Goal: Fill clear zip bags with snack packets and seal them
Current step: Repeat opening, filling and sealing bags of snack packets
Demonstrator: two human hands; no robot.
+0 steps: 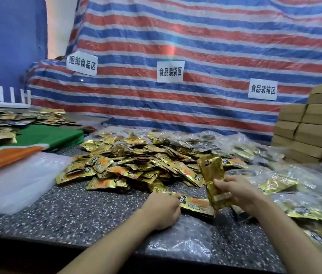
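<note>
Gripping with the right hand (237,191): fingers and thumb curled round a stack (213,180) of gold packets, upright, tipped a little to the left. Pinching with the left hand (162,209): fingers curled onto the left end of a flat packet (195,204), flat on the table (77,214) right between the two hands, right end tucked under the stack. Hard to say how many packets in the stack, and the left fingertips are hidden under the hand itself.

Just below the hands, between the forearms, a clear bag (184,240), crinkled, lying flat near the table's front rim. Beyond the hands, a big loose pile (132,161) of the same packets; touching the stack or just behind it, cannot tell.

Right of the right hand, filled bags (304,194) in a heap, the nearest cut off at the frame edge. Well left of the left hand, a sheaf (14,184) of empty bags, blurred. Far right, stacked boxes (314,131). Behind it all, a striped tarp (195,46) with three paper labels (170,71).
</note>
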